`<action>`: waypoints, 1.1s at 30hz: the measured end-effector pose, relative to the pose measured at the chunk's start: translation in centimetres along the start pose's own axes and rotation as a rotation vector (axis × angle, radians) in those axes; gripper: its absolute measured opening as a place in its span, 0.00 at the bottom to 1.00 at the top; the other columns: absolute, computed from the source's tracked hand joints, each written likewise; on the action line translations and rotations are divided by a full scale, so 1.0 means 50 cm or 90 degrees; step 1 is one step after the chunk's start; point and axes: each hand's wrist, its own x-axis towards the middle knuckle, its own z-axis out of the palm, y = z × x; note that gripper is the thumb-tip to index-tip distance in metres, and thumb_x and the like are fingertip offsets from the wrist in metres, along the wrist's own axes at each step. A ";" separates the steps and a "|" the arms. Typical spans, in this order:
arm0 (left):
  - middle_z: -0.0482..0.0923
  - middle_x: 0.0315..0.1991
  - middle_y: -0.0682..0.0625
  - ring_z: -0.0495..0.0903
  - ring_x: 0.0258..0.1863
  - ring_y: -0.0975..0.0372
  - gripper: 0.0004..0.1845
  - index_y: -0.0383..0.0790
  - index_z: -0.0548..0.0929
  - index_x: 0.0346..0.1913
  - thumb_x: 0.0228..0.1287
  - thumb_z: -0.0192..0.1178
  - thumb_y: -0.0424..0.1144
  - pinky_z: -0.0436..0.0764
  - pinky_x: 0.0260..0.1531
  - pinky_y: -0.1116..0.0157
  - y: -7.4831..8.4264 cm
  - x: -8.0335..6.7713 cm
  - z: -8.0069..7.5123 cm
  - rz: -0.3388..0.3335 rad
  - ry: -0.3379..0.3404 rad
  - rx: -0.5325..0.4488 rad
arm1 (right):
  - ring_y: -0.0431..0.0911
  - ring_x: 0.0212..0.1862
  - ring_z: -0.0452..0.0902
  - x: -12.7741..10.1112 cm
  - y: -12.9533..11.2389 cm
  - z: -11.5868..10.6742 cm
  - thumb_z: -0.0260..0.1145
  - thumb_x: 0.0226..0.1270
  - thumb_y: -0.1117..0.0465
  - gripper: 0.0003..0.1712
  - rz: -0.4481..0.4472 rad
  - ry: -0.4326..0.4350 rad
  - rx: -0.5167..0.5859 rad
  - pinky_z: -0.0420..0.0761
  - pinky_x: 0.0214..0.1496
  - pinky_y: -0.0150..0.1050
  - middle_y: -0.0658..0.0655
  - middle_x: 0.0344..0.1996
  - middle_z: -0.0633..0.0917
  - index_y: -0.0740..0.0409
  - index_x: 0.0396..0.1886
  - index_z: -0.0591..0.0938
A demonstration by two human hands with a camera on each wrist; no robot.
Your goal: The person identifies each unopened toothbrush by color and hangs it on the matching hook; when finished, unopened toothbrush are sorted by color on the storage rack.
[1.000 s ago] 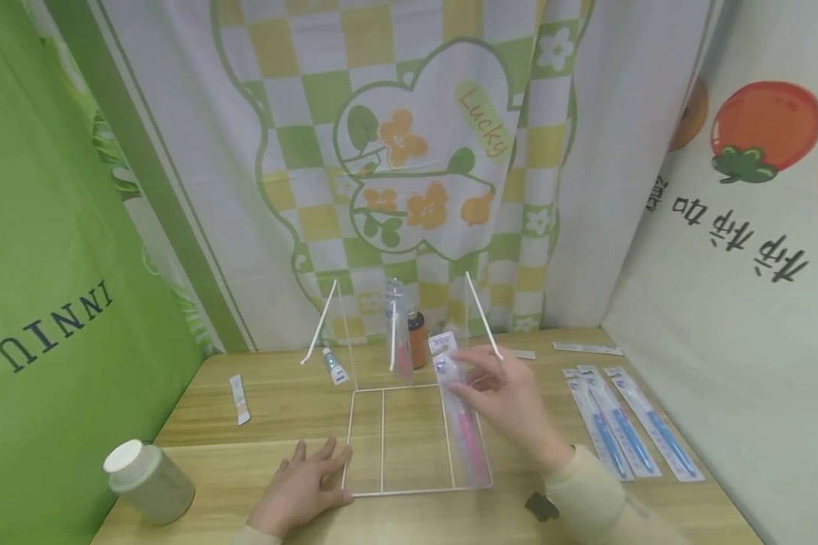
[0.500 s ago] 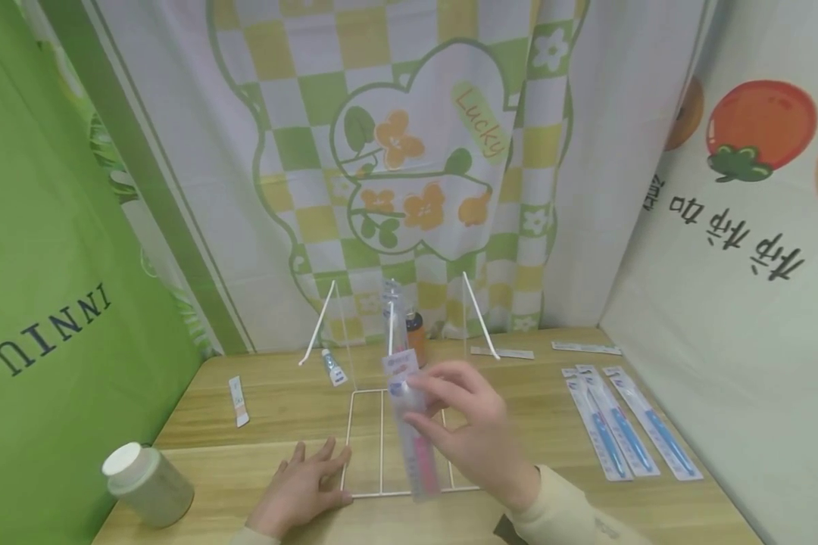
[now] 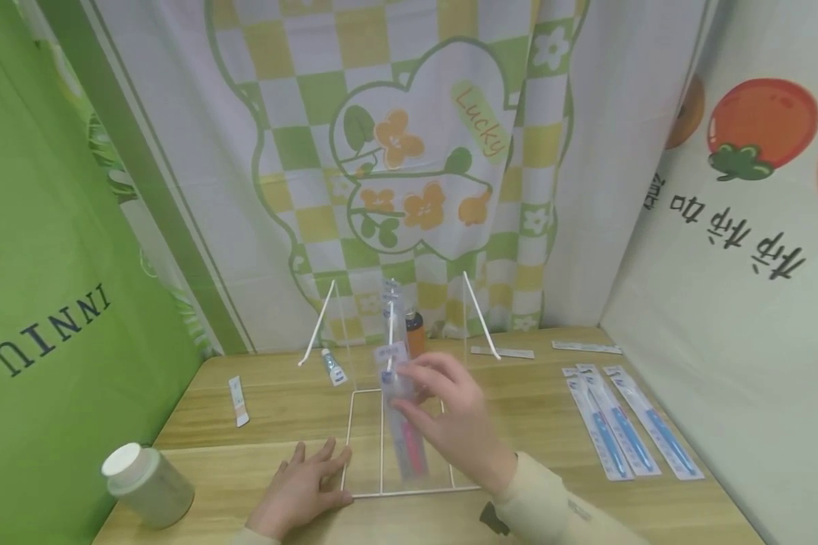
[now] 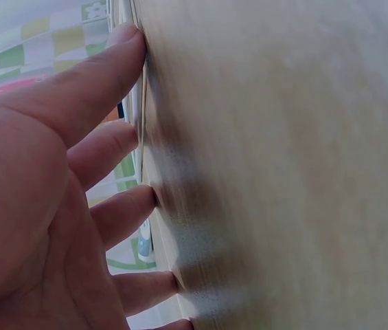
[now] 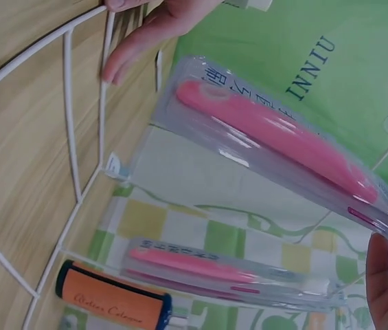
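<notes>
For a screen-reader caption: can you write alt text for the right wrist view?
A pink toothbrush in clear plastic packaging is held above a white-edged clear organiser on a wooden table. A second packaged pink toothbrush stands behind, beside an orange bottle.

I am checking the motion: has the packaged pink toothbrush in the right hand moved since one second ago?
Yes. The pink toothbrush pack in the right hand has moved left, from the right edge of the clear organizer to its middle section.
</notes>
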 end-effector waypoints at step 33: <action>0.68 0.79 0.38 0.55 0.72 0.15 0.43 0.50 0.79 0.76 0.61 0.74 0.65 0.55 0.62 0.14 -0.001 0.001 0.001 0.005 -0.005 0.012 | 0.54 0.43 0.88 0.049 0.125 0.075 0.81 0.51 0.81 0.30 0.138 0.049 -0.100 0.92 0.45 0.40 0.64 0.54 0.81 0.66 0.56 0.84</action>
